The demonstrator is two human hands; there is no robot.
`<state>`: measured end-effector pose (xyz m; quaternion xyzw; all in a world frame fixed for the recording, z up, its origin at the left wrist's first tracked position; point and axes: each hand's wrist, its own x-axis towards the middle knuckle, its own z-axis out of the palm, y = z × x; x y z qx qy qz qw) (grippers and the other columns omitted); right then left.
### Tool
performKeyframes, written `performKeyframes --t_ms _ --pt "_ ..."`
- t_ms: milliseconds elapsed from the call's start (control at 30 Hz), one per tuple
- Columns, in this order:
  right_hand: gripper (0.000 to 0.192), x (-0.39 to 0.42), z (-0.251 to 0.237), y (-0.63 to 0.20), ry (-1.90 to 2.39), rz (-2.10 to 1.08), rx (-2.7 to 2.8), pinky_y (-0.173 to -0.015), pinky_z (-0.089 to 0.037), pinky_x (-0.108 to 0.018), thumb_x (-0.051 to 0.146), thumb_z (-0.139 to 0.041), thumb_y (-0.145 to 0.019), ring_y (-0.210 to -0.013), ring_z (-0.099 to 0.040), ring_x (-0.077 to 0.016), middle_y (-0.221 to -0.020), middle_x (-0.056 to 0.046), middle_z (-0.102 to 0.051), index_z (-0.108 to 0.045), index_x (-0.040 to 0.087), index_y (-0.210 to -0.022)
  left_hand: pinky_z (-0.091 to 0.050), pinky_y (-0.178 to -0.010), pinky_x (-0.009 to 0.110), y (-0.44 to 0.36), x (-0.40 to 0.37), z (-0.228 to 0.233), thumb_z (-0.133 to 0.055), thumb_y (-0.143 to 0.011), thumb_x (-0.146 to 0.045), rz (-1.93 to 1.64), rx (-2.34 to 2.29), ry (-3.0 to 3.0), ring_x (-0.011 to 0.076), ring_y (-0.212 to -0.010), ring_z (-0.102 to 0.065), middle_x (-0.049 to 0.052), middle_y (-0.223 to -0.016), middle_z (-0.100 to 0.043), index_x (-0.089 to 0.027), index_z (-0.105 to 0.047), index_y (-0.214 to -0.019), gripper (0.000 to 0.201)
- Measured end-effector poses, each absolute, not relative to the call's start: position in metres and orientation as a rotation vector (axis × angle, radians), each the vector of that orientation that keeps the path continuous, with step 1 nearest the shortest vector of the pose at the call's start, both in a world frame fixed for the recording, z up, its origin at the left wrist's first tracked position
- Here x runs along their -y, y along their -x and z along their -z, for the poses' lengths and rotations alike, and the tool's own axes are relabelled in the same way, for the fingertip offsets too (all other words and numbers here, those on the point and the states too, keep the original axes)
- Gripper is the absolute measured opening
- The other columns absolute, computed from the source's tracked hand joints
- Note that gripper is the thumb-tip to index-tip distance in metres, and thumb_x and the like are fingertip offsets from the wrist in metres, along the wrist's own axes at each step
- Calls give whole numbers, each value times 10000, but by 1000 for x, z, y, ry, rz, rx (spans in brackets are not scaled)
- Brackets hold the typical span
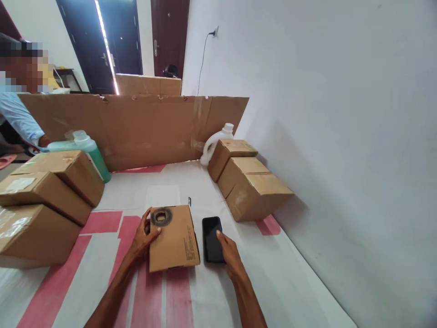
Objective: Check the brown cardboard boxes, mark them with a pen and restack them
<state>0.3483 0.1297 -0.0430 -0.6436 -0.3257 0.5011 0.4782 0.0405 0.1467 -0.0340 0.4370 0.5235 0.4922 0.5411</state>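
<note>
In my left hand point(144, 238) is a flat brown cardboard box point(173, 243), gripped at its left edge with the thumb on top. Dark printed text runs down the box's right side, and a dark ring surrounds a hole near its upper left corner. To the right of the box, my right hand point(230, 254) grips a black smartphone point(210, 239) by its right edge, thumb over the dark screen. A small dark, slim object point(189, 201) lies just beyond the box; its kind is too small to make out.
Cardboard boxes are grouped at left point(37, 228) and right point(256, 191). A green-liquid jug point(95, 155) and a white jug point(213, 146) stand by an upright cardboard panel point(150, 132). Another person's sleeve point(22, 120) shows at far left. A wall point(341, 136) borders the right.
</note>
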Motion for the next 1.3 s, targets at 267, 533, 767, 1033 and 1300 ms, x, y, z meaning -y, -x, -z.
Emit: performKeyframes --t_ms 267,533,767,1033,1300 --pt "361 -129 48 -354 1899 -756 1134 -1005 -397 -530 554 -598 -734 -1009 -589 -386 -857 -127 -607 -666 214 -836 -499 -1033 524 -41 -146 34 -681 -830 -621 -1224 -1584 -1253 335 -1154 -631 161 -1278 -598 -185 -556 -1423 746" --pt "609 -95 37 -314 1570 -959 1241 -1189 -318 -500 619 -567 -911 -1351 -504 -346 -1405 -186 -595 -625 175 -1323 -358 -1198 525 -40 -104 34 -486 -974 -599 -1311 -1630 -1243 325 -1386 -505 153 -1476 -521 -232 -484 -1490 633" --pt "806 -32 25 -276 1420 -1233 1294 -1171 -396 -397 660 -601 -905 -1456 -443 -298 -1581 -116 -479 -419 219 -1556 -324 -1230 498 -37 -17 38 -439 -981 -650 -1151 -1469 -1276 326 -1509 -356 98 -1630 -411 -274 -402 -1573 702" --pt "647 -61 -33 -271 1281 -1157 1429 -1046 -498 -397 640 -432 -995 -1310 -558 -297 -1465 -90 -570 -457 287 -1536 -494 -1044 471 -3 -10 -46 -336 -965 -731 -1244 -1554 -1256 341 -1280 -567 105 -1484 -585 -282 -508 -1516 732" --pt "529 -51 40 -241 1344 -1006 1459 -1043 -522 -443 559 -478 -1005 -1328 -553 -322 -1469 -88 -553 -508 303 -1467 -419 -1167 511 -42 2 7 -406 -993 -650 -1368 -1707 -1021 334 -1397 -505 129 -1578 -463 -240 -476 -1509 663"
